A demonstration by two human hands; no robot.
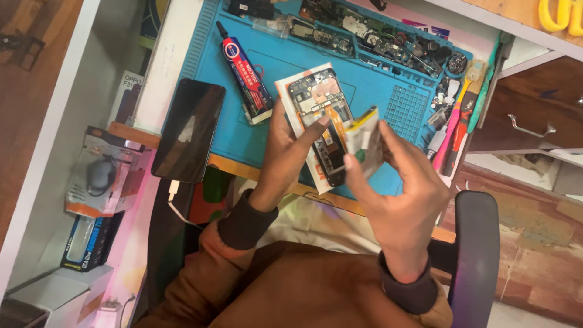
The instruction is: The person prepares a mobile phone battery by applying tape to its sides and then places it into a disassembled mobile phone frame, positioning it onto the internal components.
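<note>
The person is bending over the blue work mat [273, 67], holding an opened phone [322, 121] with its circuit side up. The left hand [285, 146] is gripping the phone from its left edge, thumb pressing across the middle. The right hand [401, 194] is pinching a flat battery [367, 140] between thumb and fingers, tilting it up just beside the phone's right edge. A glue tube [246, 73] is lying on the mat to the left, and a dark phone [188, 130] is resting near the table edge.
</note>
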